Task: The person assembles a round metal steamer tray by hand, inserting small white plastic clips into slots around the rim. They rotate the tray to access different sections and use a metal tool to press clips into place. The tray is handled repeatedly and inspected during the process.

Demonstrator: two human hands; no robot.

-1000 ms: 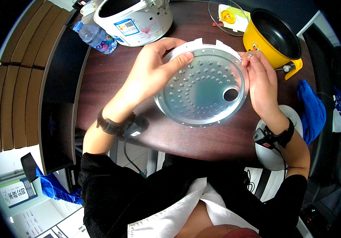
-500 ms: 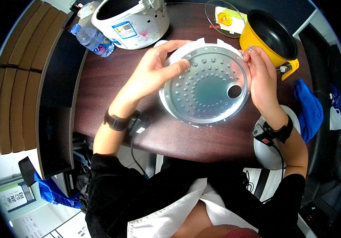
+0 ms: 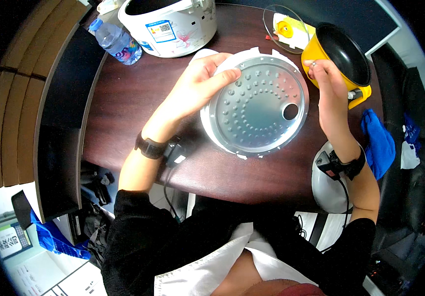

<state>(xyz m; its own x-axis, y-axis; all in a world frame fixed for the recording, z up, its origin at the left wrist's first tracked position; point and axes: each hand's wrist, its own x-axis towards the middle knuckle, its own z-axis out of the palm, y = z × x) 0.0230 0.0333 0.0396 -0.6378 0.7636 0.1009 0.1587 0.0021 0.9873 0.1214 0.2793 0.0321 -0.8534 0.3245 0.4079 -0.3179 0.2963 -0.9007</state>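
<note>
My left hand (image 3: 197, 85) grips the upper left edge of a round rice cooker lid (image 3: 259, 116), thumb on its inner side and fingers behind. The lid's dimpled silver metal face is turned up, with a white rim around it and a round hole at its right. To the right of the lid, and apart from it, is my right hand (image 3: 332, 91). Its fingers are curled and pinched together; a tiny shiny spot shows at the fingertips, too small to name. Behind the lid stands the white rice cooker body (image 3: 170, 29) with a pink flower print.
A yellow pot (image 3: 316, 52) with a black inside lies tilted beyond my right hand, near a clear glass lid (image 3: 275, 44). A water bottle (image 3: 116, 43) stands at the far left. Blue cloth (image 3: 378, 143) and a pale round object (image 3: 323, 185) are at the right edge.
My right hand has come off the lid's right edge and moved slightly to the right, fingers pinched. My left hand still holds the lid. The view has shifted slightly.
</note>
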